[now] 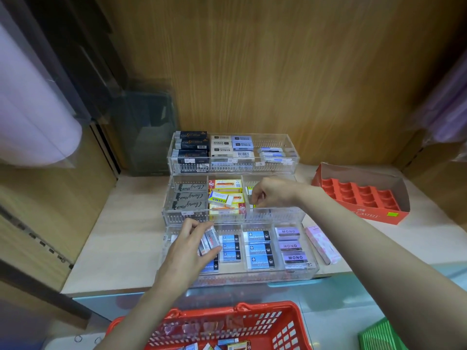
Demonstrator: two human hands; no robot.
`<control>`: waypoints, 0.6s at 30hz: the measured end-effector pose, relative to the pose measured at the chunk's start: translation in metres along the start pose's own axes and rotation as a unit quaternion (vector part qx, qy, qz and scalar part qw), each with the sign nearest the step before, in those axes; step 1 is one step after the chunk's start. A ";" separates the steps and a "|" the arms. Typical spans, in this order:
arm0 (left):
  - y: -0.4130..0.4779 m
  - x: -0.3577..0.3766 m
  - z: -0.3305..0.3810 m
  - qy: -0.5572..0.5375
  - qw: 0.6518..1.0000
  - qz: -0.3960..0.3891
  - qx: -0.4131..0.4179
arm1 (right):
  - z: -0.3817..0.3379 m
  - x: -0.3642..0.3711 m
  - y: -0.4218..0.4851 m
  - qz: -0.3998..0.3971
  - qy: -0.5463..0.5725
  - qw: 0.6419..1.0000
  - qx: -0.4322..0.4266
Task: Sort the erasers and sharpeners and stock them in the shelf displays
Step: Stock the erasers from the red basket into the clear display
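A clear three-tier acrylic display [298,215] stands on the shelf, filled with rows of boxed erasers. My left hand [188,251] grips a small stack of white and grey erasers [208,239] over the left end of the front tier, beside blue erasers [230,247]. My right hand [270,193] reaches into the right compartment of the middle tier, fingers curled down; what they hold is hidden. A white, blue and yellow eraser [221,199] lies loose on the yellow boxes in the middle tier. Purple erasers [290,245] fill the front tier's right compartment.
A red basket [283,332] with loose erasers sits below the shelf edge. A red cardboard tray [364,195] with empty cells stands at the right. A pink packet [322,245] lies beside the display. A green basket corner [379,337] shows at the bottom right.
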State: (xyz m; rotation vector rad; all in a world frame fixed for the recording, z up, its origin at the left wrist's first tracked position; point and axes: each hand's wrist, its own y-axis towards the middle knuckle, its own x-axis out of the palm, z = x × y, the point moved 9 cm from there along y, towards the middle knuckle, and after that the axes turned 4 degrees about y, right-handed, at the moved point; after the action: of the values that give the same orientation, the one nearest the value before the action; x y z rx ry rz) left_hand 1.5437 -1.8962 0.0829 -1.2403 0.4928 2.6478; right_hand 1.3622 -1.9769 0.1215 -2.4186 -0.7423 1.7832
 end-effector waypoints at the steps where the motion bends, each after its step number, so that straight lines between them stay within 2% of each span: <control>1: 0.000 0.000 -0.001 -0.002 1.000 0.000 -0.002 | -0.002 0.002 0.004 -0.006 -0.005 1.000 0.004; 4: 0.001 0.001 -0.001 -0.003 1.000 -0.001 -0.003 | -0.002 0.001 0.008 -0.006 -0.016 1.000 0.006; 11: 0.000 0.000 0.000 -0.003 1.000 0.001 -0.002 | 0.003 -0.019 0.003 0.104 0.039 0.994 0.003; 18: 0.000 0.001 -0.001 0.000 1.000 0.005 0.001 | 0.001 -0.012 0.011 0.127 -0.036 0.991 0.005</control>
State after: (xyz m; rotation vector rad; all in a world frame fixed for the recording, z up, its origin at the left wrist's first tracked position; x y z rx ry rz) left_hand 1.5436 -1.8967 0.0822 -1.2403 0.5034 2.6554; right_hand 1.3626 -1.9912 0.1282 -2.5527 -0.4438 1.9638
